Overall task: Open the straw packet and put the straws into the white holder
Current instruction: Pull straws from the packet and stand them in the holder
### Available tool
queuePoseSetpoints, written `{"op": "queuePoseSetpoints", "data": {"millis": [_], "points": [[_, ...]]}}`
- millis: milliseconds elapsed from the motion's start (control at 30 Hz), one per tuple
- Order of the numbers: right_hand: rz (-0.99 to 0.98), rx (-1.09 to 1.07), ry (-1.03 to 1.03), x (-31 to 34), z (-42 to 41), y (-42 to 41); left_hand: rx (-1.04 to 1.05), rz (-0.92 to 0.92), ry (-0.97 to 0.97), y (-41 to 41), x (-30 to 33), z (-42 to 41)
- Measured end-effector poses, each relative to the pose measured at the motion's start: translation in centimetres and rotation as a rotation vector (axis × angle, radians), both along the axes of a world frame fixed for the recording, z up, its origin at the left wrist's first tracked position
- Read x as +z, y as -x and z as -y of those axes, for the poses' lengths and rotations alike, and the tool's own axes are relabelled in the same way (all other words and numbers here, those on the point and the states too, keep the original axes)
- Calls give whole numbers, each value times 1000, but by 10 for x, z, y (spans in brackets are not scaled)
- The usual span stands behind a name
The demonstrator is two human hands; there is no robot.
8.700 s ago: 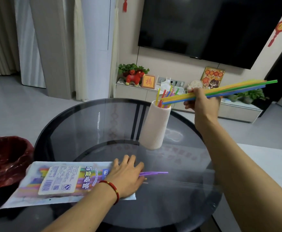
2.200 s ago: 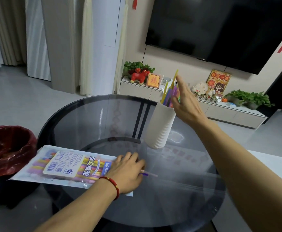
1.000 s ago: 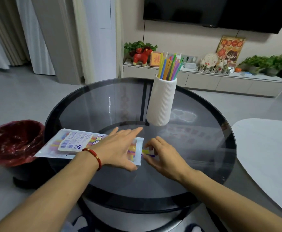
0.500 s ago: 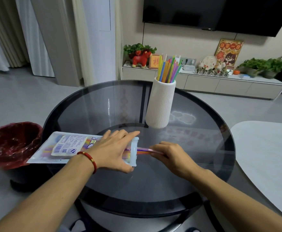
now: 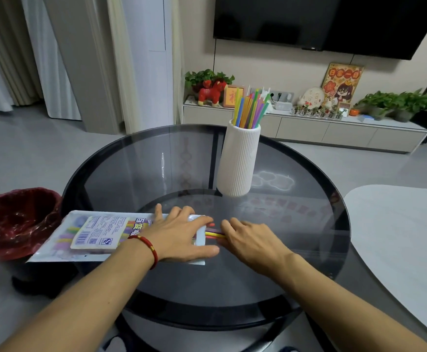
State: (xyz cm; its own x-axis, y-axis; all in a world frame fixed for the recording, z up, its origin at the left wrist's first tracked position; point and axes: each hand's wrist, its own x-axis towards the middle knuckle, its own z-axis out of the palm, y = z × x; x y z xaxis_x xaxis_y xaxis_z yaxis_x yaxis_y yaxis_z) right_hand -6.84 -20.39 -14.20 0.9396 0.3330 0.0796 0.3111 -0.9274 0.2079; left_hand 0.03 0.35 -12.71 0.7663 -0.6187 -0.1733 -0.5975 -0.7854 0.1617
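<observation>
The straw packet [image 5: 98, 235] is seen lying flat, lower left of centre, on the glass table [image 5: 296, 224]. It is pressed down by the flat, spread left hand [image 5: 179, 237]. Straw ends [image 5: 215, 234] protruding from its mouth are pinched by the right hand [image 5: 248, 240]. The white holder [image 5: 237, 161], part-filled, is placed upright above centre.

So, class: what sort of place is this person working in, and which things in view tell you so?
Most likely a home living room: a wall-mounted television, a low media cabinet holding potted plants and ornaments, and a round glass coffee table.
</observation>
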Motion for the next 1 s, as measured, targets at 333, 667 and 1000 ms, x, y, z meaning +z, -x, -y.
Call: {"op": "queuePoseSetpoints", "data": {"millis": [333,667,1000], "points": [[-57,34,-42,34,39,24,9,116,-33,7,3,9],[588,117,-276,71,46,54,34,101,25,6,6,18],[-135,-595,-1938,11,-47,15,-8,203,164,33,11,41]]}}
